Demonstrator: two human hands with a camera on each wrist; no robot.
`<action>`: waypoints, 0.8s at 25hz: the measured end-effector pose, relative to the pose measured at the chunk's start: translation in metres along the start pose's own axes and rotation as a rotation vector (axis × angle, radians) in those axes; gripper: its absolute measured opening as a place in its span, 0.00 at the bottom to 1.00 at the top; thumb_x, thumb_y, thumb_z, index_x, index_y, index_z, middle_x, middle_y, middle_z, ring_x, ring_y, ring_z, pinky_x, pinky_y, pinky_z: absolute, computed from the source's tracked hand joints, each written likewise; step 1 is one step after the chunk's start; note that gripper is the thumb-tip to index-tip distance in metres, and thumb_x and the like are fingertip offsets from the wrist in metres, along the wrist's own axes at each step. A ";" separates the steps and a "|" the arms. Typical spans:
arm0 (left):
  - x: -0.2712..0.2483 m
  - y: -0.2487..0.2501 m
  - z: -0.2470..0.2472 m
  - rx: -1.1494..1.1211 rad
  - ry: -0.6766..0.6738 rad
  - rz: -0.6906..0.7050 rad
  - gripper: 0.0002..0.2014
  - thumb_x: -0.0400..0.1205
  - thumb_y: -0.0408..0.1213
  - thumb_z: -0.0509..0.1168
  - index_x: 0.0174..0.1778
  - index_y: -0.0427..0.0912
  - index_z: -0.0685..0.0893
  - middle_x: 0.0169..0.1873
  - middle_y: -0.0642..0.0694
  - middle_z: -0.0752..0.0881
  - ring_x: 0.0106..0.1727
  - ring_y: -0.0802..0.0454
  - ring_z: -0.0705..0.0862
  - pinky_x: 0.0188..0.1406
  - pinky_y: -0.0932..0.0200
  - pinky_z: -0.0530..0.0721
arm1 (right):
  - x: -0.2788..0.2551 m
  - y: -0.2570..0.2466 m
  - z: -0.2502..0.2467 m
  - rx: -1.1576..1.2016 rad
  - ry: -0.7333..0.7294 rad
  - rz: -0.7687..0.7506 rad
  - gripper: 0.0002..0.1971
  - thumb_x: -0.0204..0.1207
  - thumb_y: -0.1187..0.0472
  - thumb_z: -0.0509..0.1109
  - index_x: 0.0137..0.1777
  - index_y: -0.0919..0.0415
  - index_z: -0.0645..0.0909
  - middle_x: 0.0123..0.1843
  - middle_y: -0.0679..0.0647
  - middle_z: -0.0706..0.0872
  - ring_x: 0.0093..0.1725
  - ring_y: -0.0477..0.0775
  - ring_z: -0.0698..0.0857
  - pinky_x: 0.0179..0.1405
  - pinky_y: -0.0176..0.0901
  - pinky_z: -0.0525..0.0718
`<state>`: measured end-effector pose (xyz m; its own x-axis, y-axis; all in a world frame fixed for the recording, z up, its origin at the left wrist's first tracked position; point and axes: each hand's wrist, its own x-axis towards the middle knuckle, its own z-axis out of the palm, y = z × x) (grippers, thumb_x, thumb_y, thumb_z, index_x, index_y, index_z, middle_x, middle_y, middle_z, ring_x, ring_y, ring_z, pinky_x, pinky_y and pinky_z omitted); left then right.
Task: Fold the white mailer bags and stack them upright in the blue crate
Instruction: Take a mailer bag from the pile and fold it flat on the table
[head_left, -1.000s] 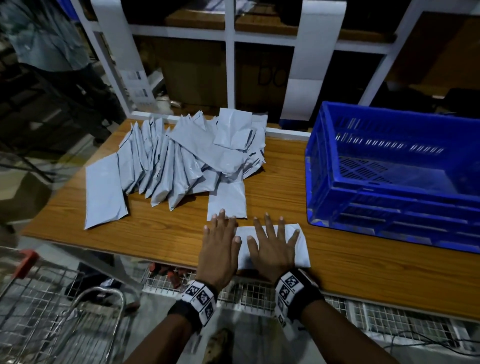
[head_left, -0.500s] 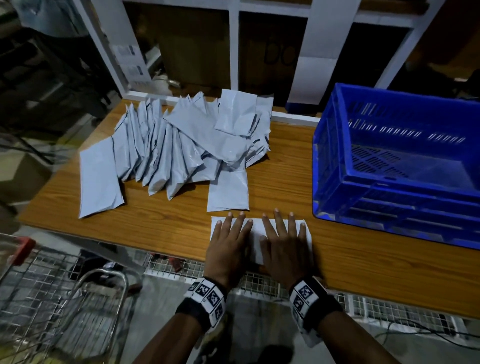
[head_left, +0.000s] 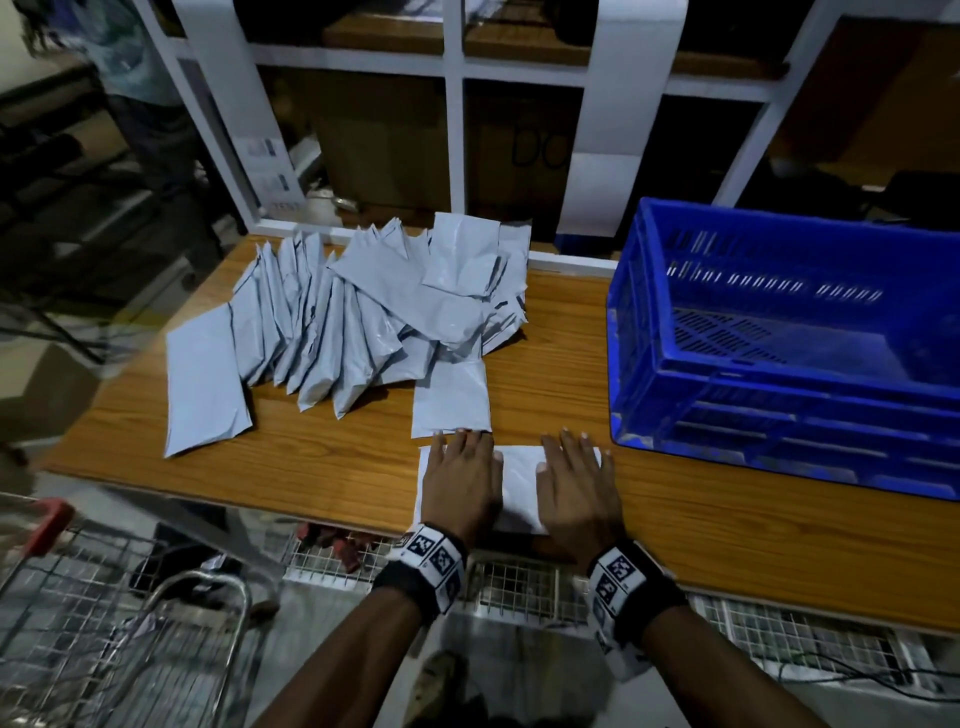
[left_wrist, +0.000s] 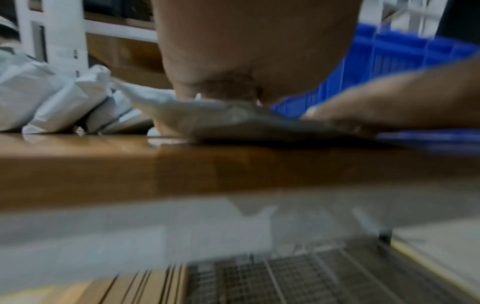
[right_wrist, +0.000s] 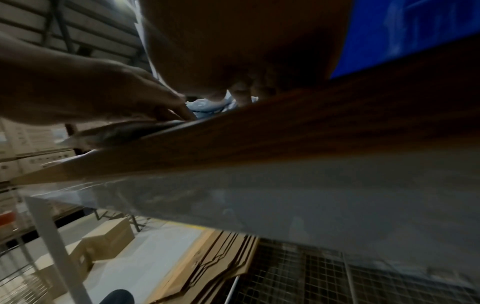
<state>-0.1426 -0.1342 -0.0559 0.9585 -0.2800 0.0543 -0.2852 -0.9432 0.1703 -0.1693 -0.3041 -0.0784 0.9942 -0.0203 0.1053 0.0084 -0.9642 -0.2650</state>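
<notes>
A folded white mailer bag (head_left: 519, 483) lies flat near the front edge of the wooden table (head_left: 322, 467). My left hand (head_left: 460, 480) presses its left part with straight fingers, and my right hand (head_left: 576, 483) presses its right part the same way. A heap of unfolded white mailer bags (head_left: 363, 322) spreads across the back left of the table, with one bag (head_left: 452, 397) just beyond my left fingertips. The blue crate (head_left: 789, 338) stands to the right and holds nothing that I can see. In the left wrist view the pressed bag (left_wrist: 233, 117) lies under my palm.
A single mailer bag (head_left: 205, 379) lies apart at the far left of the table. White shelving (head_left: 457, 130) with cardboard boxes stands behind. A wire shopping cart (head_left: 104, 649) sits below left. Wire mesh (head_left: 519, 587) runs under the table's front edge.
Both hands have slid apart on the folded bag, the left going left and the right going right, flattening it. The view has shifted closer.
</notes>
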 end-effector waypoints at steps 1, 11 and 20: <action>0.002 0.001 0.004 -0.018 0.007 0.010 0.23 0.88 0.46 0.45 0.70 0.45 0.80 0.70 0.45 0.83 0.73 0.45 0.76 0.79 0.41 0.66 | 0.000 0.006 -0.001 0.005 0.008 -0.007 0.28 0.86 0.49 0.48 0.78 0.59 0.77 0.79 0.63 0.76 0.80 0.67 0.72 0.79 0.70 0.66; -0.008 -0.002 0.025 -0.036 0.012 0.155 0.23 0.86 0.52 0.56 0.79 0.58 0.76 0.80 0.39 0.74 0.76 0.31 0.74 0.74 0.32 0.71 | -0.032 0.027 0.001 -0.136 0.078 -0.133 0.29 0.89 0.50 0.53 0.88 0.59 0.59 0.89 0.60 0.57 0.88 0.62 0.56 0.84 0.66 0.58; -0.003 0.002 0.017 -0.014 -0.097 0.115 0.25 0.86 0.54 0.52 0.80 0.57 0.74 0.79 0.38 0.75 0.77 0.31 0.74 0.74 0.31 0.72 | -0.025 0.024 0.005 -0.137 0.085 -0.091 0.29 0.86 0.53 0.54 0.86 0.59 0.64 0.88 0.60 0.61 0.86 0.61 0.61 0.84 0.65 0.59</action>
<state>-0.1465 -0.1382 -0.0722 0.9150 -0.4029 -0.0210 -0.3927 -0.9014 0.1824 -0.1933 -0.3252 -0.0921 0.9774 0.0522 0.2049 0.0777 -0.9899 -0.1186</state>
